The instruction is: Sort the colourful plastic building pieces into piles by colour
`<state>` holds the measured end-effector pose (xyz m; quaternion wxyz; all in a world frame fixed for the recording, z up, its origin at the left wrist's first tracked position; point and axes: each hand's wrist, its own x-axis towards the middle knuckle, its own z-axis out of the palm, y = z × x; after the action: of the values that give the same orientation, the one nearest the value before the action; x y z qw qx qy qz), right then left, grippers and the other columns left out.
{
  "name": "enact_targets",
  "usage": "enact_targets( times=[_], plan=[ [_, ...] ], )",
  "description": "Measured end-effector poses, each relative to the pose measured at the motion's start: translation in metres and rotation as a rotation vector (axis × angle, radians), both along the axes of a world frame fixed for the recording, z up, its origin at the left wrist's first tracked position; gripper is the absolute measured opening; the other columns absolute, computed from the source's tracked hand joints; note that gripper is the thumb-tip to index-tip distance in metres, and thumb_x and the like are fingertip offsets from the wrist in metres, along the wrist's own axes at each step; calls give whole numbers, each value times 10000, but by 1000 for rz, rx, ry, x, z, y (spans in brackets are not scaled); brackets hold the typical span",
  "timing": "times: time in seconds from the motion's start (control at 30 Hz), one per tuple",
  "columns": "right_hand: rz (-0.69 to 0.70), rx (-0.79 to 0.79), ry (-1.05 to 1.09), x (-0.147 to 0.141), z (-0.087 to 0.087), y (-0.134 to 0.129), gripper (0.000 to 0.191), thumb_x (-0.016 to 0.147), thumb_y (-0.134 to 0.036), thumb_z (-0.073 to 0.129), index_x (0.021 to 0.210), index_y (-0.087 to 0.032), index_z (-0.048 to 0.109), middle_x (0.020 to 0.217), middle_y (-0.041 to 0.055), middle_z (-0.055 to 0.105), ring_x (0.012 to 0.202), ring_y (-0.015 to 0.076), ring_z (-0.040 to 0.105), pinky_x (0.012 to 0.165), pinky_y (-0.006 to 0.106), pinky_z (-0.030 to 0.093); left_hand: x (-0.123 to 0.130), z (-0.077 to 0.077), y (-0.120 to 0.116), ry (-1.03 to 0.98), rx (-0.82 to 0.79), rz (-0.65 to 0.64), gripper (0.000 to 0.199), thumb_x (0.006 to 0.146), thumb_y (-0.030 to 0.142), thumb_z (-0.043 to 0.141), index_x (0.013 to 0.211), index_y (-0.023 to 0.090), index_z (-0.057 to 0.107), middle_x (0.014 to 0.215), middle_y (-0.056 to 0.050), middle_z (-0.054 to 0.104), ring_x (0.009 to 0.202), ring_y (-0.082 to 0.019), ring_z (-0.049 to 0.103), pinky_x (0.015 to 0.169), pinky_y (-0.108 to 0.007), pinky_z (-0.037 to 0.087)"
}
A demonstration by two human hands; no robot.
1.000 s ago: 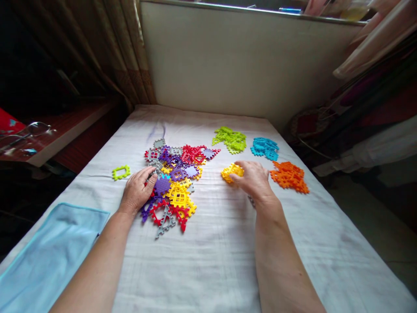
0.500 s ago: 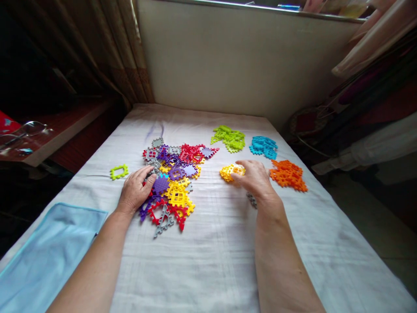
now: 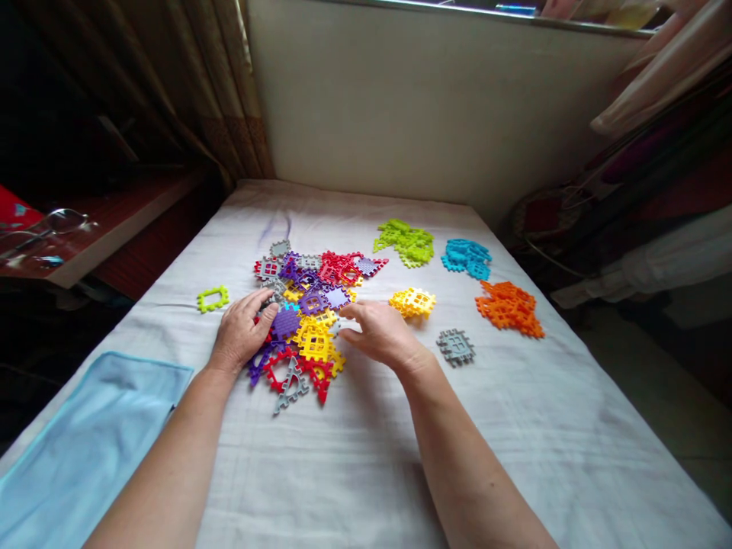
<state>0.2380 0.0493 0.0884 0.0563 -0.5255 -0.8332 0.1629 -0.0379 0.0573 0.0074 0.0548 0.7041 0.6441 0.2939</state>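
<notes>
A mixed pile of flat plastic interlocking building pieces (image 3: 286, 325) lies in front of me, in purple, yellow, red and grey. Against its left edge rests my left hand (image 3: 241, 334), fingers spread loosely over the pieces and gripping none that I can see. My right hand (image 3: 380, 334) is at the pile's right side, thumb and fingers apart beside the yellow pieces (image 3: 313, 339); nothing shows between them. Behind that hand is a small yellow stack (image 3: 412, 303), and to its right a single grey piece (image 3: 456, 347).
Sorted heaps in lime green (image 3: 405, 244), blue (image 3: 467, 258) and orange (image 3: 510, 309) stand toward the right. A lone green frame piece (image 3: 212, 299) lies left of the pile. A light blue cloth (image 3: 97, 427) covers the left front of the sheeted surface (image 3: 320, 488).
My right hand has moved left from the yellow stack to the mixed pile, leaving the stack and grey piece in full view. My left hand stays at the pile.
</notes>
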Motion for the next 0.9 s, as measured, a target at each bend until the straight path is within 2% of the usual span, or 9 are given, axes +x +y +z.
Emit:
enact_targets(
  times=[0.27,0.5,0.73,0.9],
  plan=[
    [181,-19,-33,-27,-5,-14,408,837,-438,674,1200,-254,648,1168,79,652,1004,210,639,813,291,488,0,-1,0,13,-1,2,558,928,560,366,1238,182,635,1336,-111,647,1258,-258,579,1130,-435,400],
    [157,28,-96,-27,-4,-15,381,858,-376,639,1215,-243,620,1096,86,671,938,219,662,755,298,498,-1,-1,0,11,-10,-4,544,924,558,375,1242,195,629,1348,-102,640,1263,-252,574,1135,-440,394],
    [176,57,-100,-26,-6,-13,354,868,-407,616,1174,-233,647,1055,89,702,929,241,679,748,314,500,0,-1,0,14,-9,-2,559,920,554,375,1244,176,629,1346,-119,639,1263,-266,575,1133,-449,396],
    [75,62,-36,-4,1,-4,414,891,-428,603,1261,-246,632,1121,81,708,973,215,673,811,300,487,-1,-2,1,8,7,2,536,921,549,380,1234,195,633,1336,-107,646,1254,-261,581,1129,-446,401]
  ],
)
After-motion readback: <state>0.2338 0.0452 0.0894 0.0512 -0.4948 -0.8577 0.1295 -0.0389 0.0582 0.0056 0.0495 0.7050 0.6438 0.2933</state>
